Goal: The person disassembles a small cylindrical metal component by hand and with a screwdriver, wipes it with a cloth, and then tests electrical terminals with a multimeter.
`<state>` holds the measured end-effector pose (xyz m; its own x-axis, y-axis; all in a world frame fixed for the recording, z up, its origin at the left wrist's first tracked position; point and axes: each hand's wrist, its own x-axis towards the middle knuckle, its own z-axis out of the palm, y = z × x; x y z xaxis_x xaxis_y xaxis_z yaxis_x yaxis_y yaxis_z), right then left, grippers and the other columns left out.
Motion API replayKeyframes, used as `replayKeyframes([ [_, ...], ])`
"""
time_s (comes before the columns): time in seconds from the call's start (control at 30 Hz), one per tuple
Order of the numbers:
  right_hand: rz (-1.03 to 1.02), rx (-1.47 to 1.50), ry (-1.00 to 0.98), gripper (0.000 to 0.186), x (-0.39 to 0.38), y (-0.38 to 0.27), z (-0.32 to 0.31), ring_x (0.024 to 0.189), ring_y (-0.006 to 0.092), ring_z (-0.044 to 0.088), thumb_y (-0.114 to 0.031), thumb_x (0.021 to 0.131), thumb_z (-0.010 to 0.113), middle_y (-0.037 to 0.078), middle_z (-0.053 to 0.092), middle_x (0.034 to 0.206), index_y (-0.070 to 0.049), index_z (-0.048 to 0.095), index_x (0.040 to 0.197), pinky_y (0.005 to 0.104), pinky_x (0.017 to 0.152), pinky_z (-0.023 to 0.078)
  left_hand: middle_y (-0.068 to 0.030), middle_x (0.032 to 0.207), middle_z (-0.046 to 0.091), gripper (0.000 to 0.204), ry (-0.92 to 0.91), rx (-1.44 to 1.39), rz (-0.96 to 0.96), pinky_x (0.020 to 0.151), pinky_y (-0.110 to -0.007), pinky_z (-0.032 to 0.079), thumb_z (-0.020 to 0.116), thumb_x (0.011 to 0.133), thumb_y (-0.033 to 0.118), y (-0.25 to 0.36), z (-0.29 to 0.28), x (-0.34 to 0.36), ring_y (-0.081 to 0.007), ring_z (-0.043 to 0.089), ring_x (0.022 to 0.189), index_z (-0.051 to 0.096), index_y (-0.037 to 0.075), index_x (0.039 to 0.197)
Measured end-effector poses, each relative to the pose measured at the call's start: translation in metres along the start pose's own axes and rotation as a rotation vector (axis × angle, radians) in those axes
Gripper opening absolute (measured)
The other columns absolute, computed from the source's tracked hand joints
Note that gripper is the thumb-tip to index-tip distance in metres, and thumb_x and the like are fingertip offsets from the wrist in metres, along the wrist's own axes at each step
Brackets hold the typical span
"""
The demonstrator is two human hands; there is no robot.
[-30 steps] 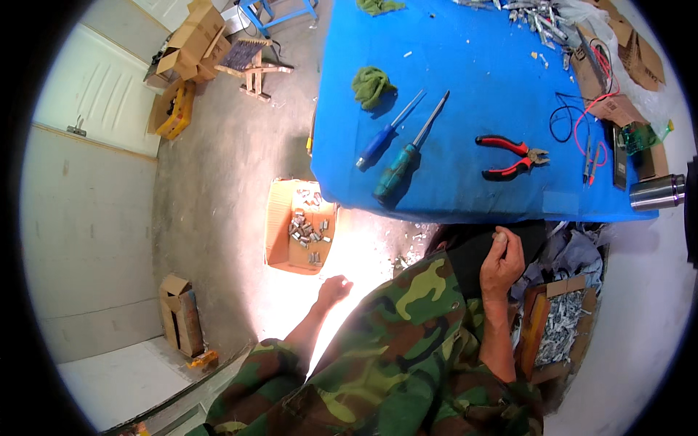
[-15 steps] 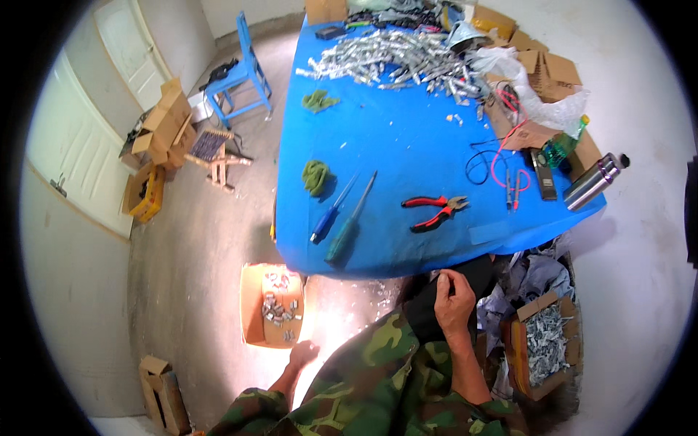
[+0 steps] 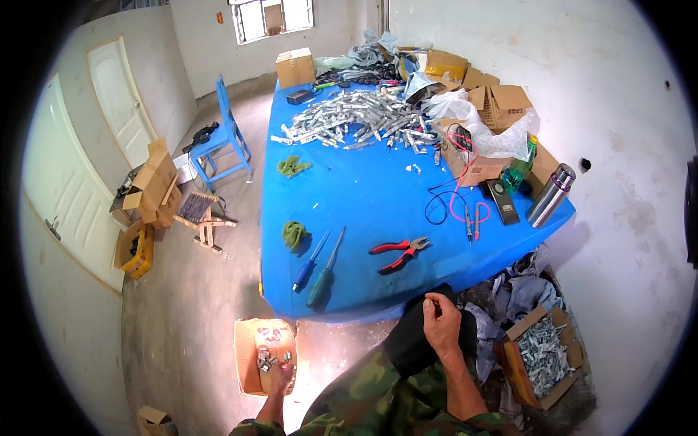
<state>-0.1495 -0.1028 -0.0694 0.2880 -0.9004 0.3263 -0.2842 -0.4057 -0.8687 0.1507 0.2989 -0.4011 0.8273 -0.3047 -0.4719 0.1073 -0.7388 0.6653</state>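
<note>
My left hand (image 3: 281, 376) reaches into a cardboard box (image 3: 246, 360) on the floor, among small silvery metal pieces (image 3: 265, 359); its fingers are too small and unclear to read. My right hand (image 3: 442, 327) is closed near the front table edge, above dark cloth (image 3: 403, 338), with whatever it may hold hidden. On the blue-covered table (image 3: 342, 196) lie red-handled pliers (image 3: 400, 254), a blue screwdriver (image 3: 304, 269), a green-handled screwdriver (image 3: 321, 285) and green rags (image 3: 294, 234). A large heap of silvery strips (image 3: 349, 116) covers part of the back.
Meter probes with cables (image 3: 469, 218), a steel flask (image 3: 549, 196) and opened cartons (image 3: 502, 109) crowd the table's right side. A blue chair (image 3: 231, 138), wooden stool (image 3: 211, 225) and boxes (image 3: 153, 189) stand left. A carton of shreds (image 3: 545, 356) sits below at right.
The view has lifted, bringing the window and whole table into frame. My left hand has moved up into the box from just below it. My right hand stays closed by the table edge.
</note>
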Motion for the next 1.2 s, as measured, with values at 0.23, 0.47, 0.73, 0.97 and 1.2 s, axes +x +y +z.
replayKeyframes([
  [0.23, -0.030, 0.016, 0.085, 0.018, 0.053, 0.018, 0.000, 0.083, 0.0242, 0.073, -0.011, 0.097, 0.067, 0.015, 0.075, 0.095, 0.001, 0.073, 0.108, 0.0345, 0.075, 0.056, -0.0075, 0.068, 0.066, 0.021, 0.159, -0.627, 0.127, 0.044, -0.030, 0.050, 0.065, 0.098, 0.017, 0.113, -0.082, 0.009, -0.0143, 0.060, 0.049, 0.069, -0.002, 0.089],
  [0.47, -0.123, 0.010, 0.111, 0.020, 0.124, 0.025, 0.029, 0.079, 0.0182, 0.069, -0.013, 0.099, 0.066, 0.013, 0.074, 0.092, 0.004, 0.072, 0.110, 0.0316, 0.069, 0.054, -0.0059, 0.085, 0.071, 0.025, 0.377, -0.399, 0.484, 0.059, -0.025, 0.051, 0.066, 0.101, 0.023, 0.367, -0.146, -0.020, -0.0101, 0.064, 0.068, 0.070, -0.002, 0.103],
  [0.73, -0.044, 0.039, 0.198, 0.017, 0.140, 0.038, 0.053, 0.077, 0.0241, 0.071, -0.009, 0.093, 0.069, 0.015, 0.072, 0.089, 0.003, 0.072, 0.105, 0.0338, 0.068, 0.055, -0.0078, 0.088, 0.072, 0.022, 0.209, 0.026, 0.994, 0.068, -0.030, 0.054, 0.073, 0.097, 0.019, 0.576, -0.053, 0.027, -0.0149, 0.067, 0.078, 0.070, -0.002, 0.106],
  [0.97, -0.072, -0.037, 0.160, 0.013, 0.142, 0.043, 0.054, 0.063, 0.0278, 0.065, -0.005, 0.089, 0.069, 0.013, 0.067, 0.077, 0.001, 0.071, 0.100, 0.0343, 0.057, 0.049, -0.0176, 0.102, 0.073, 0.029, 0.249, 0.327, 1.165, 0.080, -0.042, 0.056, 0.077, 0.091, 0.023, 0.668, 0.030, 0.125, -0.0326, 0.070, 0.091, 0.072, 0.000, 0.109],
  [1.2, 0.096, -0.088, 0.092, 0.014, 0.127, 0.055, 0.053, 0.084, 0.0268, 0.072, -0.013, 0.090, 0.071, 0.014, 0.073, 0.094, -0.001, 0.071, 0.098, 0.0383, 0.076, 0.058, -0.0188, 0.113, 0.070, 0.037, 0.352, 0.499, 1.160, 0.093, -0.049, 0.052, 0.074, 0.091, 0.028, 0.737, 0.069, 0.212, -0.0398, 0.063, 0.111, 0.068, 0.001, 0.117],
])
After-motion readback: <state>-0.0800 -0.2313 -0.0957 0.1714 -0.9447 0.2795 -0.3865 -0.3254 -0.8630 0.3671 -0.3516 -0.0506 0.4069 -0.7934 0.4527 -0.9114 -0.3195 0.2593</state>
